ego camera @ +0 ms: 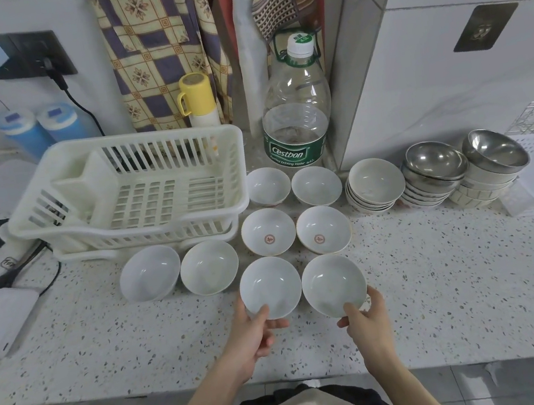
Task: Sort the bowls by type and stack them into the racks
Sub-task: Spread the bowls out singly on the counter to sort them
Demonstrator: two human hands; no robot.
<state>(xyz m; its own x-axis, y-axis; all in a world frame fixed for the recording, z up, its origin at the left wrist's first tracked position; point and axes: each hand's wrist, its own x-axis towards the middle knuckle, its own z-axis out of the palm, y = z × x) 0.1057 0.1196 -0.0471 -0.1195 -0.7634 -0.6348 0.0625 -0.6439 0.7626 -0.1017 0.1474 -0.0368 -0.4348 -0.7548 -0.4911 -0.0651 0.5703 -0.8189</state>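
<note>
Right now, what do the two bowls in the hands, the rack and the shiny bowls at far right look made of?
Bowl in the left hand and bowl in the right hand: likely glazed ceramic, white and glossy with soft highlights; melamine possible. Rack: white moulded plastic, slatted, matte. Shiny bowls: probably stainless steel, mirror-like grey reflections.

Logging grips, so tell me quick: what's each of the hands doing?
Left hand: pinching the rim of the left bowl.
Right hand: pinching the rim of the right bowl.
</note>
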